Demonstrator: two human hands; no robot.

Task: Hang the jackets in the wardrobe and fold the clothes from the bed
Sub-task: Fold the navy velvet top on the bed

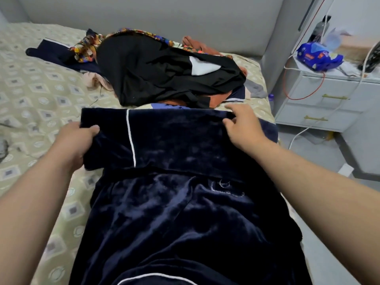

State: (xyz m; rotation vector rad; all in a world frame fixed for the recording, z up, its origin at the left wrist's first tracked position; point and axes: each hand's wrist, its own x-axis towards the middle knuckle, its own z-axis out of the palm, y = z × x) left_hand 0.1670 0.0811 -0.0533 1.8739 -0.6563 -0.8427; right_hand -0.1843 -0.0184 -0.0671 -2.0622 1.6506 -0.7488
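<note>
A dark navy velvet garment [174, 202] with thin white piping lies spread on the bed [37, 95] in front of me, its far end folded back toward me. My left hand [76, 140] grips the folded part's left edge, thumb on top. My right hand [240, 128] pinches the fold's far right corner, with the other fingers spread loosely. Beyond the fold lies a heap of clothes: a black garment [156, 73] on top, a colourful patterned fabric [86, 48], orange cloth [195, 45] and another navy piece [53, 52].
The bed has a beige patterned cover and a grey padded headboard [164, 17]. To the right stands a white nightstand [329, 99] with drawers, a blue tissue pack [318, 56], cables and clutter on top. Grey floor [329, 202] runs along the bed's right side.
</note>
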